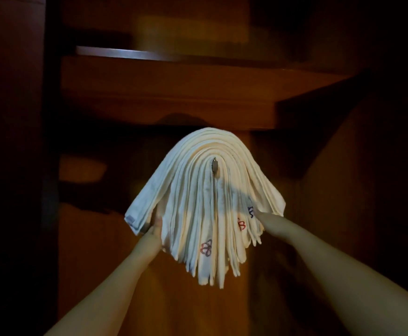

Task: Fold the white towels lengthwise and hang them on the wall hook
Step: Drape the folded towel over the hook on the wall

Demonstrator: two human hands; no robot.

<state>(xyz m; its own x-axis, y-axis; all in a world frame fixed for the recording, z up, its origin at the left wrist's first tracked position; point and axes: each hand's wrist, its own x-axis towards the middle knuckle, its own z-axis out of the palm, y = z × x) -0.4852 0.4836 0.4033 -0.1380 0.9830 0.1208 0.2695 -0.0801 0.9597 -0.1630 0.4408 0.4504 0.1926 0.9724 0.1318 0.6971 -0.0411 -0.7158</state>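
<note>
Many folded white towels [205,202] drape the wall hook [214,164] — hanging step; both hands' grips hidden: left hand [155,230], right hand [262,216]. Next: release gently.

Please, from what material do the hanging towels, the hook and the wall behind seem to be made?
Towels: soft white woven cloth, probably cotton; they drape in limp folds, with stitched flowers.
Hook: likely metal; small, grey and shiny.
Wall: seemingly varnished wood; smooth, warm brown panels.
</note>
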